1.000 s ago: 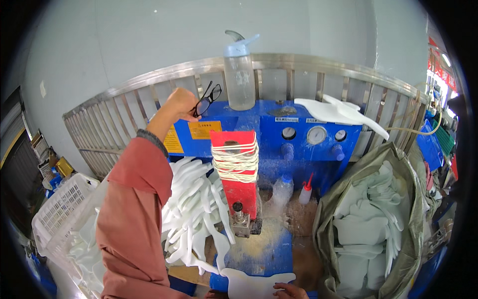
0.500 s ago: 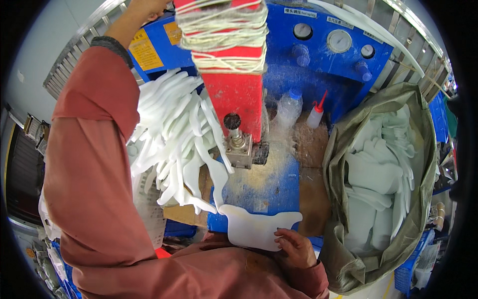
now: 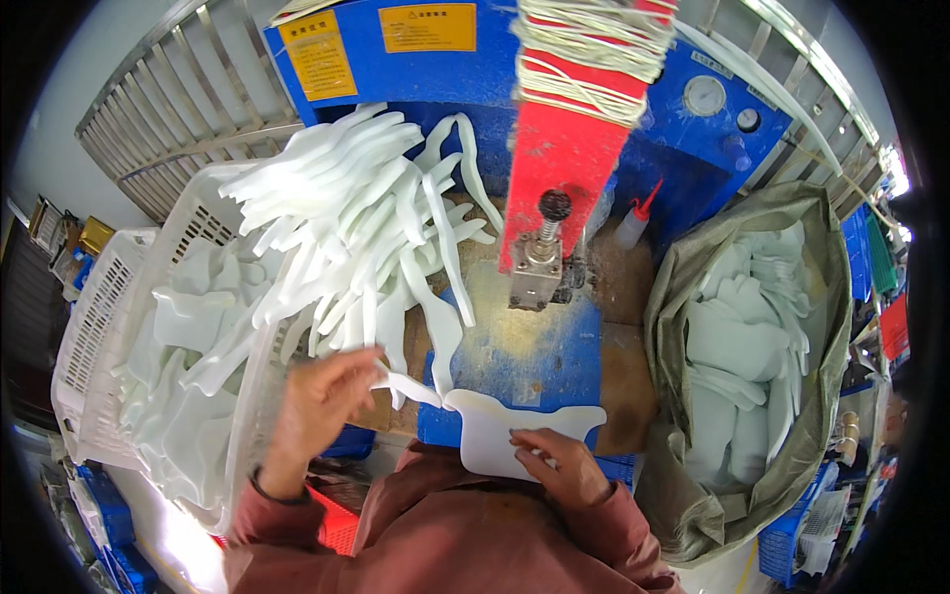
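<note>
A white, soft-looking shaped piece (image 3: 490, 436) with a curved, wavy upper edge lies at the front edge of the blue work plate (image 3: 495, 361). My right hand (image 3: 559, 465) grips its near right part, fingers over its face. Slightly blurred, my left hand (image 3: 327, 401) is raised with fingers stretched toward the heap of similar white pieces (image 3: 346, 218) and nothing visible in it. One narrow end from the heap reaches the left corner of the held piece. A red machine arm (image 3: 562, 139), wound with pale cord, stands over the plate with a metal head (image 3: 537, 272).
White plastic baskets (image 3: 163, 257) with more white pieces stand at left. An olive sack (image 3: 663, 346) of similar pieces stands at right. Behind is a blue machine housing (image 3: 396, 74) with gauges; a red-tipped bottle (image 3: 633, 226) stands near it.
My left hand has come down from the upper left, by the machine housing, to the heap's near side. My head view has shifted left. My right hand stays on the white piece.
</note>
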Available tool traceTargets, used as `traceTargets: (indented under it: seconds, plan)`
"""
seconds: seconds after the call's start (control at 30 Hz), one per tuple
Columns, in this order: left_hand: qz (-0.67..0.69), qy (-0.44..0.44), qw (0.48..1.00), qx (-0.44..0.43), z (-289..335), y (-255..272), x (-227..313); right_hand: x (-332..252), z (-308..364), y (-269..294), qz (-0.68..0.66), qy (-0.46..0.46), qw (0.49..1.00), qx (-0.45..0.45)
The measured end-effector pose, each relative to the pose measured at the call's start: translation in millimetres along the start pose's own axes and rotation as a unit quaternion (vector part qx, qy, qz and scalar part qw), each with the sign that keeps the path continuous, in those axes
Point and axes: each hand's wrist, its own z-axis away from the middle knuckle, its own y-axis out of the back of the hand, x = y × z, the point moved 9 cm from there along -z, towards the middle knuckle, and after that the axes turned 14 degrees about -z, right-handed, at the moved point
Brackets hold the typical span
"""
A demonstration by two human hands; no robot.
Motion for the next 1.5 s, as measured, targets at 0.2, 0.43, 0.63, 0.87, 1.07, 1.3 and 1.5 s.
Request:
traceTargets:
  seconds: [0.2,0.43,0.63,0.87,1.07,1.3,1.5]
  plan:
    - [0.152,0.163,0.969,-0.109,74,-97,-97,-29,-100,-11,0.131,0.122,0.983,0.031]
    - [0.137,0.039,0.980,-0.141,78,-115,-70,-27,-230,-37,0.358,0.191,0.896,0.179]
    - [0.123,0.052,0.978,-0.160,89,-121,-76,9,-269,-25,0.420,0.141,0.880,0.173]
    - [0.251,0.142,0.944,-0.160,79,-130,-81,-24,-167,38,0.220,0.144,0.962,0.072]
    - [0.473,0.106,0.853,-0.196,76,-150,-49,-17,6,-1,0.027,-0.112,0.966,-0.230]
    - [0.389,0.222,0.869,-0.210,100,-191,-61,-26,40,-10,0.151,0.111,0.976,-0.112]
    - [0.439,0.239,0.847,-0.181,101,-202,-52,-35,49,-26,0.214,0.143,0.966,-0.035]
